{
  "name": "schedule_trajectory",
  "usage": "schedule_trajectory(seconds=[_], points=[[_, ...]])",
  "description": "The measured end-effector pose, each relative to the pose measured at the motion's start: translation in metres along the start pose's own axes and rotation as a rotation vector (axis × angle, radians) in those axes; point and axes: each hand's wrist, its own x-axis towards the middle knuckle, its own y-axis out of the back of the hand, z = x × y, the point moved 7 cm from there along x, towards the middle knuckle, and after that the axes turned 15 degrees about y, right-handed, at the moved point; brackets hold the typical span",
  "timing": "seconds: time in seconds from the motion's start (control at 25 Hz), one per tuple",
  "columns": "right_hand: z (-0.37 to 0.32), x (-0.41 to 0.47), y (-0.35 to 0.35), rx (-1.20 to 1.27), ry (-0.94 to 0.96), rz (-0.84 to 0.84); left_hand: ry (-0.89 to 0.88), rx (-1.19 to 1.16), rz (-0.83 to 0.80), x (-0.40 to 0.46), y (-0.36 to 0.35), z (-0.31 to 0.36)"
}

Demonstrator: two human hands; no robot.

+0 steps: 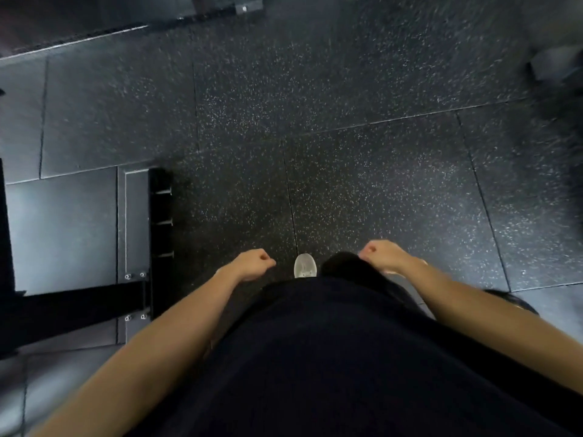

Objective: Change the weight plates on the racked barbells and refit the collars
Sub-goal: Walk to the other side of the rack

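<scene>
I look straight down at a speckled black rubber floor. My left hand (255, 264) hangs in front of my body with its fingers loosely curled and holds nothing. My right hand (383, 254) hangs the same way on the other side, also with nothing in it. One light shoe (305, 265) shows between the hands, above my dark clothing. No barbell, weight plate or collar is in view.
A black rack base with bolted feet (135, 275) and short pegs (164, 222) stands on the floor at the left. Another dark frame edge (202, 14) runs across the top left. A blurred dark object (555, 74) sits at the right edge.
</scene>
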Motion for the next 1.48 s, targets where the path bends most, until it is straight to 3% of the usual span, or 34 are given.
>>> schedule_trajectory(seconds=[0.12,0.4,0.76,0.96,1.28,1.48], points=[[-0.047,0.049,0.055,0.021,0.033,0.056,-0.006,-0.053,0.01,0.024,0.068,0.034],[-0.095,0.182,0.174,-0.113,0.064,-0.119,0.044,-0.018,-0.034,0.092,0.176,0.123],[-0.211,0.348,0.366,-0.396,0.135,-0.27,0.267,-0.573,0.07,0.153,0.345,0.171],[-0.307,0.466,0.395,-0.559,0.17,-0.37,0.301,-0.673,-0.067,0.216,0.411,0.176],[-0.548,0.641,0.424,-0.657,0.353,-0.311,0.333,-0.788,0.111,0.285,0.644,0.101],[-0.66,0.741,0.403,-0.732,0.341,-0.418,0.366,-0.906,0.025,0.34,0.728,0.052]])
